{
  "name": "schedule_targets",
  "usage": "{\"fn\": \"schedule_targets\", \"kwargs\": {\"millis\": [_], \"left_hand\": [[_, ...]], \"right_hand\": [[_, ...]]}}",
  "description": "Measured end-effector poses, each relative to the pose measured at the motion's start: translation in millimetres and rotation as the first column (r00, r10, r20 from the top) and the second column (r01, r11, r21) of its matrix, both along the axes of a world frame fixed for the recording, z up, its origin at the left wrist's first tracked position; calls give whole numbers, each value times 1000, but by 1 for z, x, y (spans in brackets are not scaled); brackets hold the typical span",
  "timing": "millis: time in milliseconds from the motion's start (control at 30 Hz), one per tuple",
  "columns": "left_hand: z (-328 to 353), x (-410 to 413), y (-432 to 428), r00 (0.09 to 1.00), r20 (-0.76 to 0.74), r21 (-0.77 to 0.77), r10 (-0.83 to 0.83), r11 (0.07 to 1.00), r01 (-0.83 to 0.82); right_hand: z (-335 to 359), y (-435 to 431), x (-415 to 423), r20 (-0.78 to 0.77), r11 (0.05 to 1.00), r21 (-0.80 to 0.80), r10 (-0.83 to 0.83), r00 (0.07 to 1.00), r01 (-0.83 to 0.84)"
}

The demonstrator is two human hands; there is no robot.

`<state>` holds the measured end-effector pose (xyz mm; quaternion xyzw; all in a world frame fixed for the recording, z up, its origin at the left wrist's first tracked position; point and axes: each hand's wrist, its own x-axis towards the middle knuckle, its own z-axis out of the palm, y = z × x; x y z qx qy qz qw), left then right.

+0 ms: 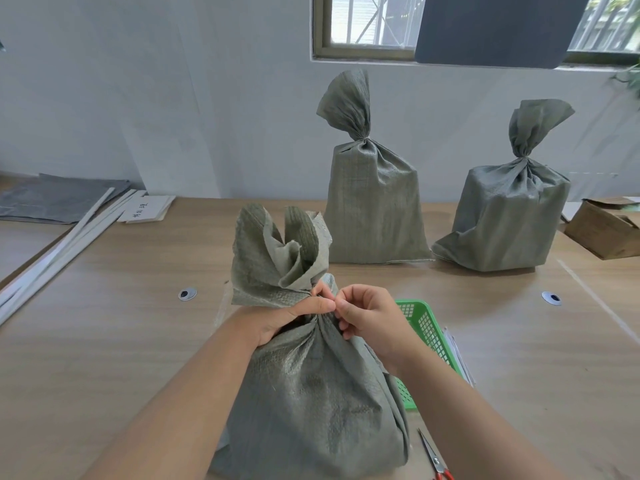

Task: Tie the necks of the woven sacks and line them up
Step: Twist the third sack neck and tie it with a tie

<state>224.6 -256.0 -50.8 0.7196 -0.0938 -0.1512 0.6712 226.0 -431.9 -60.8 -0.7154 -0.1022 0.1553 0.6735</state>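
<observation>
Grey-green woven cloth is everywhere on this wooden table point(104, 341), so read it from the left: one flat pile of unfilled sacks point(59, 199) lies at the far edge, beside a few white strips point(62, 244). Your left hand point(294, 315) is clamped round the gathered neck of the near sack point(311, 393), which stands directly in front of you at the near edge. Your right hand point(370, 317) pinches at the same neck, fingertips together. Whether it holds a tie is too small to tell. Squeeze the gather tight with the left hand, set the binding low under the flared mouth, and pull it snug before letting go, or the neck will likely slacken. Behind your right wrist sits one green plastic basket point(429, 330), and one pair of red-handled scissors point(433, 455) lies near the table's front edge. Further back stand the middle tied sack point(374, 202) and the right tied sack point(509, 216), side by side. That makes three filled sacks: two tied, one in hand. One cardboard box point(606, 233) sits far right.
</observation>
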Motion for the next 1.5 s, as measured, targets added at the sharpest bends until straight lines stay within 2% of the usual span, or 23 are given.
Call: {"fn": "schedule_targets", "kwargs": {"millis": [400, 567, 633, 700, 767, 900, 1033, 1100, 1233, 1400, 1500], "left_hand": [[-5, 5, 10, 999, 20, 70, -49, 996, 48], [0, 2, 12, 996, -58, 68, -72, 995, 76], [0, 1, 13, 998, -53, 65, -30, 997, 33], [0, -1, 13, 999, -46, 57, 3, 998, 0], [0, -2, 13, 995, -70, 56, 68, 996, -64], [-1, -4, 11, 976, -150, 51, 156, 987, -150], [-1, -6, 12, 971, -165, 42, 173, 985, -169], [-2, -6, 11, 973, -137, 45, 184, 983, -180], [-2, -7, 11, 980, -121, 39, 160, 987, -156], [3, -5, 9, 992, -90, 192, 91, 979, -73], [5, -4, 10, 992, -71, 275, 107, 958, -83]], "right_hand": [[-1, -2, 3, 45, 992, -99, -68, 997, 72], [-6, -9, 7, 18, 992, -89, -89, 996, 90], [-7, -9, 8, 63, 985, -142, -88, 994, 96], [-5, -10, 10, 203, 964, -252, -38, 978, 89], [-1, -8, 11, 355, 928, -368, 83, 931, 57], [2, -5, 15, 567, 839, -538, 291, 770, 79], [5, -6, 21, 603, 720, -684, 464, 649, 120], [5, -5, 23, 598, 678, -721, 505, 623, 143], [9, -4, 24, 609, 702, -704, 516, 603, 110], [9, -4, 25, 623, 778, -625, 448, 642, 64], [8, -8, 27, 606, 799, -600, 422, 674, 38]]}}
